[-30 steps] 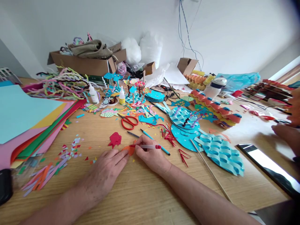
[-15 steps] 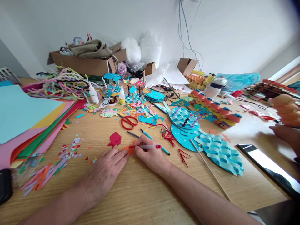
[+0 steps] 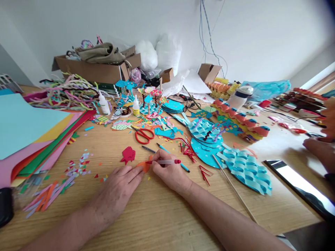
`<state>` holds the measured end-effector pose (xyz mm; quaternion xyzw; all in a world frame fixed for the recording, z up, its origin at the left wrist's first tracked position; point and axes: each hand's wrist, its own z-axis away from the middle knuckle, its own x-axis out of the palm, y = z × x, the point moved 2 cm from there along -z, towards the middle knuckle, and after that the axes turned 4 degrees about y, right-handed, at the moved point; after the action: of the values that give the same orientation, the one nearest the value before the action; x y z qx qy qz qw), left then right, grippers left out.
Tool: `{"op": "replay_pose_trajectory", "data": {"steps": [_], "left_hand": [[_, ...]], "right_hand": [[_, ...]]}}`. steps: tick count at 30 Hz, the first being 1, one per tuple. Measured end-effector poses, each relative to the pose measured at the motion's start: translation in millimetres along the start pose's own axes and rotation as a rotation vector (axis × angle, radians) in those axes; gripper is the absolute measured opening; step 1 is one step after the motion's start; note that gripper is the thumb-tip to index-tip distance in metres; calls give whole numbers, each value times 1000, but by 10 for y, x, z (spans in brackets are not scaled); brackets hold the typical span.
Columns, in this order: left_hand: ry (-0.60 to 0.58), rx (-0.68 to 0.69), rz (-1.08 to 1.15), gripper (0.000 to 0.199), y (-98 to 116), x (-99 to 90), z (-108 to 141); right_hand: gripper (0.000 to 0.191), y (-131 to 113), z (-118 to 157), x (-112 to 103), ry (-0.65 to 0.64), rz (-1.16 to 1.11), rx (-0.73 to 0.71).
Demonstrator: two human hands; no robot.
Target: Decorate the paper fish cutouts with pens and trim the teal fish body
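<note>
An orange paper cutout [image 3: 147, 166] lies flat on the table, partly covered by my fingers. My left hand [image 3: 121, 184] rests on its left side, fingers stretched out and pressing it down. In my right hand [image 3: 167, 174] is a red marker [image 3: 166, 162], pinched with its tip on the orange paper. Just behind my left hand sits a red paper fish [image 3: 128, 155]. A dark pen [image 3: 148, 150] and a blue marker [image 3: 162, 148] lie beyond my right hand. Farther back are red-handled scissors [image 3: 144, 136].
Coloured paper sheets [image 3: 28, 122] are stacked at left, with paper strips [image 3: 43, 200] and scraps in front. Blue woven paper fish [image 3: 247, 169], a wooden stick [image 3: 232, 188] and a phone-like black slab [image 3: 300, 188] lie right. Another person's hand [image 3: 318, 150] is at the right edge.
My hands stay almost in place, with the marker tip still on the orange paper. At the right edge, the other person's orange item has moved farther right.
</note>
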<state>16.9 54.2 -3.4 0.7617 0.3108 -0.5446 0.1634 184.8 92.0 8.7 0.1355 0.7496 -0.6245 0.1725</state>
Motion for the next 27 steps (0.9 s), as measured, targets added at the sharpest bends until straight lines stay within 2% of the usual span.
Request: {"op": "replay_pose_trajectory", "data": {"steps": [13,19,27], "left_hand": [[50,11,-28,48,2,-10,-9],[46,19,-35,49,4,-10,-14],[42,25,-71,49,-5,-14,-30]], "right_hand": [[5,46,-7,27,21,35,-12],[6,59,-16,-5,45,-62,-3],[8,42,-6,-3,-1,-32,3]]}}
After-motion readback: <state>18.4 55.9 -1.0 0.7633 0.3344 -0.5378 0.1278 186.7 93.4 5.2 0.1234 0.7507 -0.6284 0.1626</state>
